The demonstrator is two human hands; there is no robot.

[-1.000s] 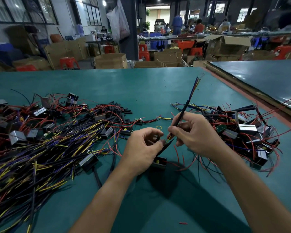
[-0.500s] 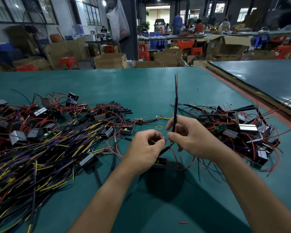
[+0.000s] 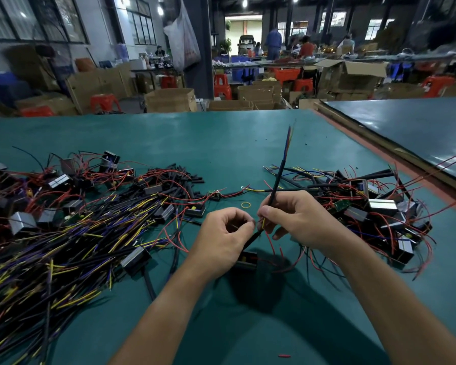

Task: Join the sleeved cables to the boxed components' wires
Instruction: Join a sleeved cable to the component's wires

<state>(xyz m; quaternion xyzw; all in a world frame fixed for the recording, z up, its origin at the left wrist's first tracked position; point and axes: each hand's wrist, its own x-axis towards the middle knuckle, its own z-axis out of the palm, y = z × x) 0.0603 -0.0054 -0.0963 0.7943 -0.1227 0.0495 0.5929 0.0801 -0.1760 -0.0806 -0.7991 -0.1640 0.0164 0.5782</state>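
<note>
Gripping a black cable [image 3: 279,177] in the curled right hand [image 3: 299,219], held steeply upright over the green table [image 3: 221,143], coloured wire ends at its top. Pinching a thin wire [image 3: 234,226] at the left hand [image 3: 225,234] fingertips, just beside the cable's lower end, above a small black box [image 3: 248,260] on the table. Cable heap [image 3: 50,246] at left, box heap [image 3: 379,212] at right.

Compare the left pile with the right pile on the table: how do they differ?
The left pile is larger than the right pile. The left pile is thick with yellow and purple cables; the right pile shows mostly red wires. Both hold small boxes and lie on the green table.
</note>
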